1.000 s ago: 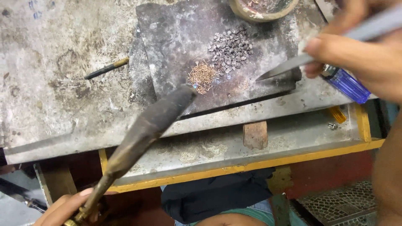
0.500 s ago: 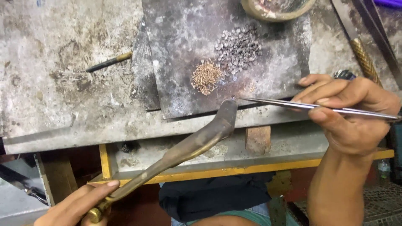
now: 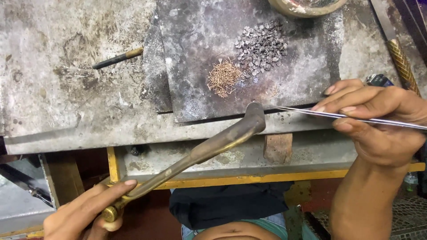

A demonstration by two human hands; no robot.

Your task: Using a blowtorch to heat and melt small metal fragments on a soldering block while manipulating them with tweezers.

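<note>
- Brass torch point(image 3: 209, 149): a long, tarnished tube, dull gold at the near end and darkened brown toward its bent, blackened nozzle, which sits at the near edge of the dark metal plate point(image 3: 200, 53). It runs diagonally from near left up to the middle of the scene.
- The left hand point(image 3: 84, 213) closes around the torch's near end, forefinger stretched along the tube, thumb tucked beneath by the brass fitting.
- The right hand point(image 3: 378, 120) pinches long steel tweezers point(image 3: 329, 114) between thumb and fingers; the thin tips reach left, just beside the nozzle.
- On the plate lie a small heap of copper-coloured wire bits point(image 3: 223, 78) and, to its right and farther off, a pile of small grey metal pieces point(image 3: 261, 46).
- The plate rests on a stained grey workbench point(image 3: 66, 89), where a dark pencil-like tool point(image 3: 118, 58) lies to the far left.
- A bowl's rim point(image 3: 289, 8) shows at the far edge.
</note>
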